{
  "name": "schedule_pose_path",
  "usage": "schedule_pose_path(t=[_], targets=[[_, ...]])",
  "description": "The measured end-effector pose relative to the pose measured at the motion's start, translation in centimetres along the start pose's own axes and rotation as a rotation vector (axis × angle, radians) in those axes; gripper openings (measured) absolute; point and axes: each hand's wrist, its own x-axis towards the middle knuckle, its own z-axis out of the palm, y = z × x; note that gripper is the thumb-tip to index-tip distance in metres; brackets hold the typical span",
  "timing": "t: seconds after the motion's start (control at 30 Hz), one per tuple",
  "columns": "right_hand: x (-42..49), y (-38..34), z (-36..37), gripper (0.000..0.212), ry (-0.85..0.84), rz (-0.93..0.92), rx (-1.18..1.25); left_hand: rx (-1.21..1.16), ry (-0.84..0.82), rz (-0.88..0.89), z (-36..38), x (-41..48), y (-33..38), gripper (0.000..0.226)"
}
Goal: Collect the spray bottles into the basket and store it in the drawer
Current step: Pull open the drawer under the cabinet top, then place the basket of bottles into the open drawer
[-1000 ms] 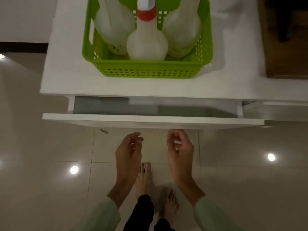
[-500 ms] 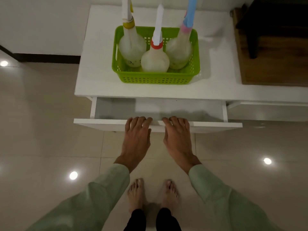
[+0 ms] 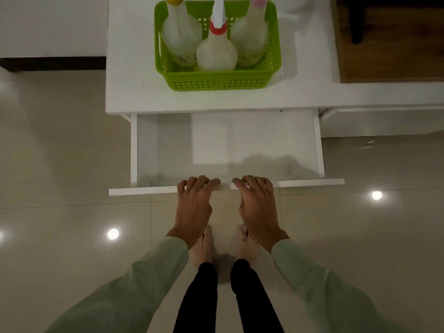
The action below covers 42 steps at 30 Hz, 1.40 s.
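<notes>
A green plastic basket (image 3: 216,81) stands on the white cabinet top (image 3: 134,92). Three pale spray bottles stand upright in it: a yellow-capped one (image 3: 181,42) on the left, a red-collared one (image 3: 216,54) in front, a pink-necked one (image 3: 251,42) on the right. Below, the white drawer (image 3: 144,187) is pulled far out and its inside is bare. My left hand (image 3: 194,203) and my right hand (image 3: 258,204) grip the top edge of the drawer front side by side, fingers curled over it.
A wooden surface (image 3: 384,56) with a dark object on it lies to the right of the cabinet top. Glossy beige floor tiles (image 3: 60,236) surround me. My bare feet (image 3: 204,246) stand right under the drawer front.
The drawer has slid much farther out toward me with both hands on its front edge. A second ago my hands hung free below the barely open drawer.
</notes>
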Motion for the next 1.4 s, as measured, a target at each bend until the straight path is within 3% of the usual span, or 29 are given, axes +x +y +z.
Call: schedule_pose_path(t=[0.17,0.27,0.4,0.47,0.6,0.67,0.73,0.9,1.0,1.07,1.27,1.4], targets=[[-2.0,0.0,0.0,0.042,-0.053,0.026,0.022,-0.036,-0.066,-0.038,0.6,-2.1,0.3,0.067],[-1.9,0.1,-0.9,0.031,-0.139,0.040,0.068,-0.088,-0.134,-0.037,0.2,-2.3,0.2,0.048],[0.9,0.4,-3.6,0.028,-0.268,0.130,0.180,-0.370,-0.264,-0.069,-2.5,-0.5,-0.7,0.030],[3.6,0.4,-5.9,0.024,-0.149,0.216,0.312,-0.541,-0.106,-0.131,-4.7,1.6,-1.3,0.025],[10.4,0.1,-11.0,0.029,0.341,0.351,0.680,-0.732,0.465,-0.371,-9.7,7.8,-2.8,0.023],[14.2,0.1,-13.1,0.037,0.458,0.403,0.770,-0.774,0.614,-0.430,-12.2,11.0,-3.3,0.033],[17.9,0.0,-14.5,0.045,0.464,0.453,0.816,-0.816,0.655,-0.432,-14.1,13.9,-3.4,0.043],[24.2,-0.1,-15.5,0.063,0.258,0.537,0.823,-0.814,0.406,-0.506,-16.2,20.2,-3.7,0.062],[26.2,0.2,-15.2,0.054,0.180,0.566,0.855,-0.826,0.236,-0.584,-16.6,22.5,-4.0,0.065],[26.9,0.4,-14.9,0.044,0.154,0.565,0.830,-0.790,0.168,-0.592,-16.5,23.4,-4.1,0.053],[27.5,1.0,-14.6,0.038,0.178,0.581,0.761,-0.650,0.188,-0.541,-16.0,24.0,-4.9,0.042],[26.1,1.5,-14.5,0.035,0.175,0.536,0.761,-0.642,0.184,-0.496,-15.9,22.9,-5.1,0.053]])
